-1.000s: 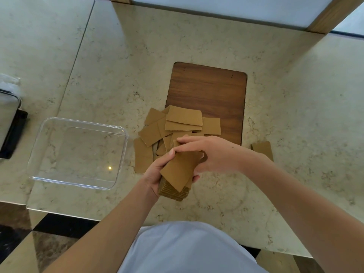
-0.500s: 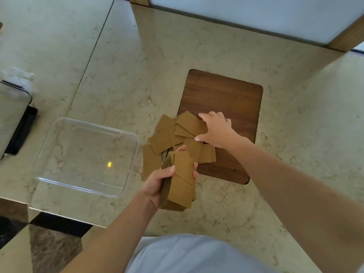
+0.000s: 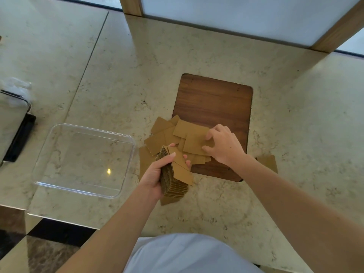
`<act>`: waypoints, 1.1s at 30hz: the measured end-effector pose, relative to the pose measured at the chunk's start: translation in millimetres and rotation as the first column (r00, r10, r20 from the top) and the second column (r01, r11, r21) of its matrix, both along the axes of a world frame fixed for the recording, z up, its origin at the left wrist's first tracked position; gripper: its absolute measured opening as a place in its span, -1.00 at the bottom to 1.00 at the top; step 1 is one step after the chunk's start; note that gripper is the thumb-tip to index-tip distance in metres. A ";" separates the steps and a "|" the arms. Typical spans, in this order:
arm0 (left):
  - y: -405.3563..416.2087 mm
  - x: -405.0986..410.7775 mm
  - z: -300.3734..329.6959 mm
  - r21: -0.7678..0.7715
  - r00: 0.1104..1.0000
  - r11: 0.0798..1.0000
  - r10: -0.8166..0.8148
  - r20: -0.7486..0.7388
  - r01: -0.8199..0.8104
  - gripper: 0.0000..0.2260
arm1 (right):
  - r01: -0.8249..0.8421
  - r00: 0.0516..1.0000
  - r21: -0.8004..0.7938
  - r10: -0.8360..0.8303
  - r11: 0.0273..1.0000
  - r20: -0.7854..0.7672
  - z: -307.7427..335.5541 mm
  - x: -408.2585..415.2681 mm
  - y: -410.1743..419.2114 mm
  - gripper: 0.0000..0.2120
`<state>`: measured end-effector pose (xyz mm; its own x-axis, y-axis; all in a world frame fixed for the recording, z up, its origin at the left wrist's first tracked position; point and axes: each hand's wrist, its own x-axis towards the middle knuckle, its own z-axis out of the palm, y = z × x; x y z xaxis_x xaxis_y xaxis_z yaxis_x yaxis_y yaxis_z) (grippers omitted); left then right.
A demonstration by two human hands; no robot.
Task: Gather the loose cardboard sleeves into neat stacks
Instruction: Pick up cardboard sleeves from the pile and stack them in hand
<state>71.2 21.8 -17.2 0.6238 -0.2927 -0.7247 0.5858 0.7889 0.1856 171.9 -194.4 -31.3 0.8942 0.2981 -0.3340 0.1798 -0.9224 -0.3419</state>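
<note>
My left hand (image 3: 155, 174) grips a thick stack of brown cardboard sleeves (image 3: 174, 180), held above the marble counter near its front edge. A loose pile of flat sleeves (image 3: 163, 134) lies over the near left corner of the wooden board (image 3: 216, 99). My right hand (image 3: 224, 144) rests on that pile, thumb and fingers pinching the top sleeve (image 3: 194, 143). One more sleeve (image 3: 268, 162) lies on the counter, right of my right forearm. Another sleeve (image 3: 143, 162) lies flat left of the stack.
A clear plastic tray (image 3: 126, 138) stands on the counter to the left of the pile. A dark device (image 3: 19, 138) sits at the far left edge. Wooden posts (image 3: 131, 5) and a white panel rise behind the counter.
My right hand left the held stack, reached forward to the loose pile and now pinches the top sleeve. My left hand kept hold of the stack.
</note>
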 end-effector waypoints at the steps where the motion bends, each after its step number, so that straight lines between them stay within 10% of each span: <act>1: 0.0 -0.5 0.5 0.011 1.000 1.000 0.002 0.003 -0.002 -0.31 | 0.027 0.999 0.015 -0.027 1.000 -0.027 -2.0 -4.6 -0.7 -0.57; 8: 1.8 -9.5 2.4 0.031 1.000 0.999 -0.023 0.013 0.023 -0.33 | 0.154 0.984 0.022 -0.151 0.988 -0.091 -10.2 -29.4 2.3 -0.54; 13: 2.7 -12.1 1.2 0.064 0.995 0.995 -0.081 0.059 0.077 -0.38 | 0.337 0.932 0.426 -0.233 0.840 -0.278 8.2 -43.2 6.2 -0.89; 17: -0.4 -16.2 2.7 -0.042 0.988 0.992 -0.116 0.101 0.121 -0.62 | 0.174 0.976 0.591 -0.219 0.788 0.005 30.7 -70.0 8.8 -0.74; 21: -9.9 -14.7 0.7 0.040 0.992 0.998 -0.061 0.113 0.057 -0.46 | 0.094 0.964 0.477 -0.199 0.874 0.174 52.3 -89.0 18.3 -0.91; 26: -25.1 -6.7 5.7 0.337 0.984 0.938 -0.125 0.123 0.077 -0.37 | 0.009 0.999 0.120 -0.003 0.993 -0.051 66.2 -92.4 39.7 -0.79; 33: -6.1 -0.7 4.1 0.136 0.985 0.987 -0.101 0.142 0.082 -0.42 | 0.156 0.877 0.331 0.024 0.931 -0.480 61.6 -43.5 26.9 -0.54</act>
